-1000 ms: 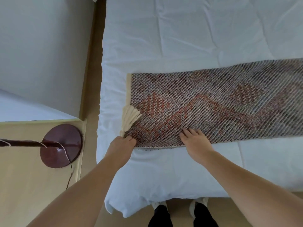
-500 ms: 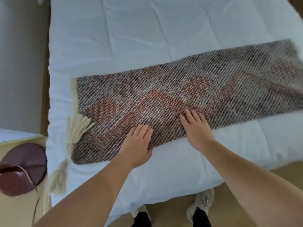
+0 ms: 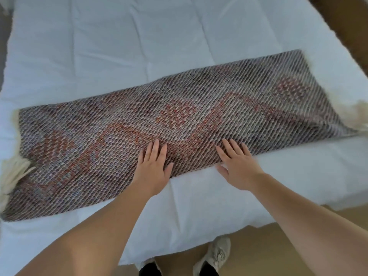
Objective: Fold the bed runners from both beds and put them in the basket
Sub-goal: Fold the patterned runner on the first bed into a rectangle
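- A long woven bed runner (image 3: 179,124), grey-brown with a rust-red diamond and zigzag pattern, lies spread flat across the white quilted bed (image 3: 119,46). It runs slantwise over the bed's near half, from the bed's left edge to its right edge.
- Cream yarn tassels (image 3: 14,172) hang from the runner's end at the bed's left edge. A second bunch of cream tassels (image 3: 358,114) shows at the bed's right edge, where the runner's corner looks slightly lifted and blurred.
- The left hand (image 3: 153,168) lies flat, palm down, on the runner's edge nearest the foot of the bed. Its fingers are straight and slightly spread, and it grips nothing.
- The right hand (image 3: 237,166) lies just beside it, towards the bed's right side. It is also flat with straight fingers; the fingers (image 3: 231,150) rest on the runner, while the thumb and heel of the hand rest on the bed's white cover.
- Both forearms reach in over the foot of the bed.
- Below the foot of the bed, two pale shoes (image 3: 215,253) stand on the tan floor (image 3: 278,246).
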`<state>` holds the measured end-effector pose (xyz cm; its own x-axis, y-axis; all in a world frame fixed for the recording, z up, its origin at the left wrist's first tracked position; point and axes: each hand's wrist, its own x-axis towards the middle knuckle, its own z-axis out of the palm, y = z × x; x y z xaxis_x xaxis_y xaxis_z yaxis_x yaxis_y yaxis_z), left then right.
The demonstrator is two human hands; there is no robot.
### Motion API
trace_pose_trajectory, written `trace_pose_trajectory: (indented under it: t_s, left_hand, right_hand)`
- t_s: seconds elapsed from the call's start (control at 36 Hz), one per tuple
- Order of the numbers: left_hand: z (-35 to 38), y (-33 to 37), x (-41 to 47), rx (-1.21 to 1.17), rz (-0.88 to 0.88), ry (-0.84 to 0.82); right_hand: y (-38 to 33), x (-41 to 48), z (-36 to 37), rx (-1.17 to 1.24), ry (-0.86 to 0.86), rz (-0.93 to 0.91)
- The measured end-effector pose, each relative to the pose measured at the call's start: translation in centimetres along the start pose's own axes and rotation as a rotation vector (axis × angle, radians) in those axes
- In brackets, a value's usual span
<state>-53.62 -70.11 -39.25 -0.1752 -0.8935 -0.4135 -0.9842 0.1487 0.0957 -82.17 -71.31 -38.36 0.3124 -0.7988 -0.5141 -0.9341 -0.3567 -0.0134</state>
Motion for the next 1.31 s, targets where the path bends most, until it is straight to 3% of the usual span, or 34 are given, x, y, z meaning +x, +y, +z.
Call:
trace_pose_trajectory:
  t_s: [0.22, 0.56, 0.72, 0.83, 1.0, 1.31]
  left_hand:
    - [-3.2, -2.6, 6.6, 0.035, -0.095, 0.109]
    - [-4.7, -10.5, 15.8, 0.024, -0.168, 0.200]
    - [-4.3, -12.7, 17.0, 0.015, -0.243, 0.224]
    - [-4.3, -9.4, 17.4, -0.028, -0.261, 0.236]
    - [-4.2, -0.4, 19.2, -0.074, -0.120, 0.241]
    - [-3.8, 20.1, 22.3, -0.079, 0.094, 0.202]
  right_hand:
    - [1.4, 5.2, -3.2, -0.012, 0.075, -0.004]
    - [-8.9, 22.7, -11.5, 0.001, 0.296, -0.258]
    - [-5.3, 26.6, -11.5, -0.047, 0.290, -0.105]
    - [1.4, 26.4, -10.8, -0.062, 0.263, 0.048]
    - [12.0, 23.8, -10.0, -0.040, 0.236, 0.259]
    - [27.2, 18.3, -8.3, -0.025, 0.258, 0.173]
